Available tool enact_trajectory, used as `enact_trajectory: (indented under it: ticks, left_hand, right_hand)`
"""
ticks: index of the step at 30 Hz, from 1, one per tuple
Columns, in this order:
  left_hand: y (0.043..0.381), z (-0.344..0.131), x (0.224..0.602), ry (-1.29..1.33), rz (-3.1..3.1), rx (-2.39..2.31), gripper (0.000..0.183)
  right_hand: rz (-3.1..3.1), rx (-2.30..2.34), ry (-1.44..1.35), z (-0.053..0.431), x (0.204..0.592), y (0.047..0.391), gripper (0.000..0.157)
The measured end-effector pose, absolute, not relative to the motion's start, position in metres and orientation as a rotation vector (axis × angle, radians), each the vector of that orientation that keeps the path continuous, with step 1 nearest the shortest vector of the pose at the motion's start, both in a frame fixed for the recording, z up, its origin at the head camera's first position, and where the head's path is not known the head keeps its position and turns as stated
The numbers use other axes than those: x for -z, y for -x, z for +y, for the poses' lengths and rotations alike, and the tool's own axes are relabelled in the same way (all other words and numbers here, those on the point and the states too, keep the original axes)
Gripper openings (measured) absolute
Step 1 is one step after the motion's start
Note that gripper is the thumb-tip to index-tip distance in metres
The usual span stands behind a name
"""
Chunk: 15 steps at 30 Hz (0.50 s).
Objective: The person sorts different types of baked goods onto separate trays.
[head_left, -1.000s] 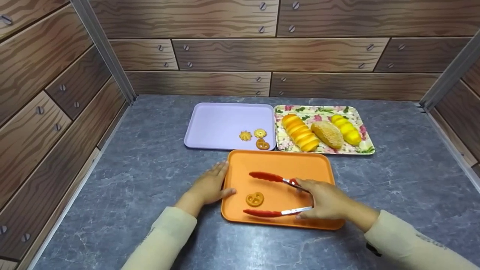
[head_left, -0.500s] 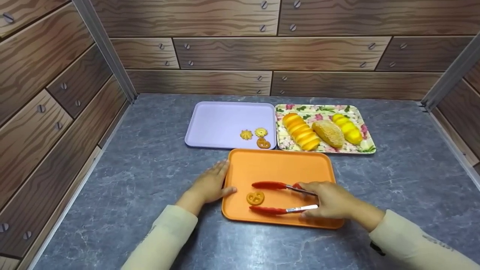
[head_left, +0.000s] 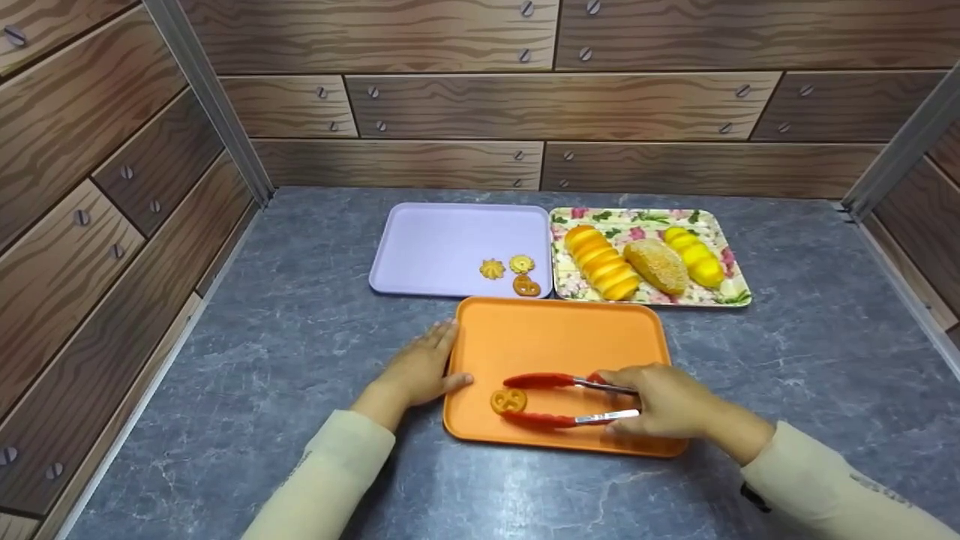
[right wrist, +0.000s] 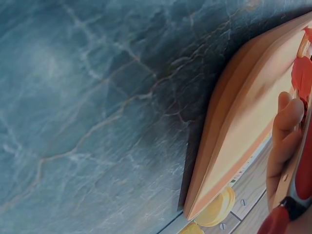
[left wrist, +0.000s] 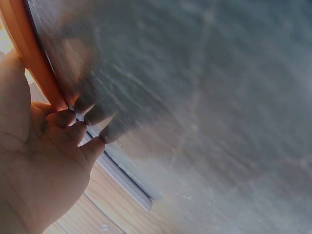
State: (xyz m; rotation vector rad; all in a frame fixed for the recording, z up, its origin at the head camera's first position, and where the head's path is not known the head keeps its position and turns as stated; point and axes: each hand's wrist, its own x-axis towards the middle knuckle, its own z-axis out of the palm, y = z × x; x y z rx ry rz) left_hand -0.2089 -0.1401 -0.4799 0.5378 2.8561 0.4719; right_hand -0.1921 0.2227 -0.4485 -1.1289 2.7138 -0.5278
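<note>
In the head view my right hand [head_left: 664,401] grips a pair of red-tipped metal tongs [head_left: 540,420] over the right half of an orange tray [head_left: 570,330]. The tongs' arms are spread, and their lower tip overlaps the edge of a pretzel-shaped cookie [head_left: 508,400] on the tray. My left hand [head_left: 416,367] rests against the tray's left edge, its thumb over the rim and its fingers extended along the side. The left wrist view has the left hand [left wrist: 53,146] with fingertips at the table beside the orange rim. In the right wrist view, fingers [right wrist: 282,141] curl around the tongs.
Behind stands a lilac tray [head_left: 457,240] with two small yellow cookies [head_left: 493,269] and another pretzel [head_left: 526,286]. To its right, a floral tray [head_left: 720,298] carries a ridged orange loaf [head_left: 601,264], a seeded roll [head_left: 655,267] and a yellow bread [head_left: 694,257]. Wood-patterned walls [head_left: 525,105] enclose the table.
The tongs have shifted to the right and their arms have drawn closer together. The pretzel on the orange tray has turned slightly. My left hand has stayed at the tray's edge.
</note>
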Motion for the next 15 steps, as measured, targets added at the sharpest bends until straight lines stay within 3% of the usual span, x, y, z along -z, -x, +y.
enact_trajectory:
  ticks: [15]
  left_hand:
    - [0.2097,-0.1408,0.4806,-0.548,2.862,-0.462,0.087]
  right_hand:
    - [2.758,0.605,1.112,0.2233,0.4471,0.1949,0.069]
